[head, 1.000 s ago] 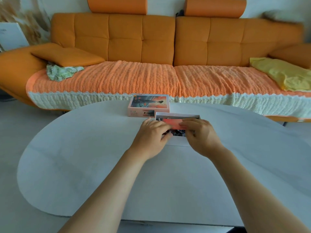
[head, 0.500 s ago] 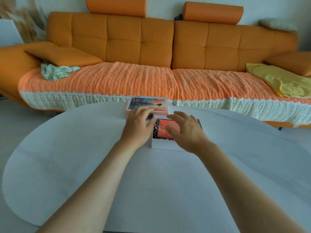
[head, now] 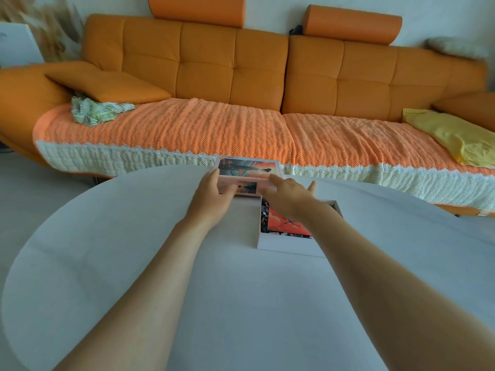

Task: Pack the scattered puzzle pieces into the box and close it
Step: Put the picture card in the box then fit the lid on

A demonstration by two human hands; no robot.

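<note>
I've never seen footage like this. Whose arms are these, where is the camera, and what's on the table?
There is no machine here. These are a person's two bare arms, filmed by a wide-angle camera worn on the head, looking forward and down. On the white table sits an open box with puzzle pieces inside. Just beyond it is the lid. The left hand grips the lid's left end. The right hand, fingers straight, reaches for its right end. A sofa stands behind.

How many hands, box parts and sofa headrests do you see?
Hands: 2, left hand and right hand
Lid: 1
Box: 1
Headrests: 2
Total: 6
</note>
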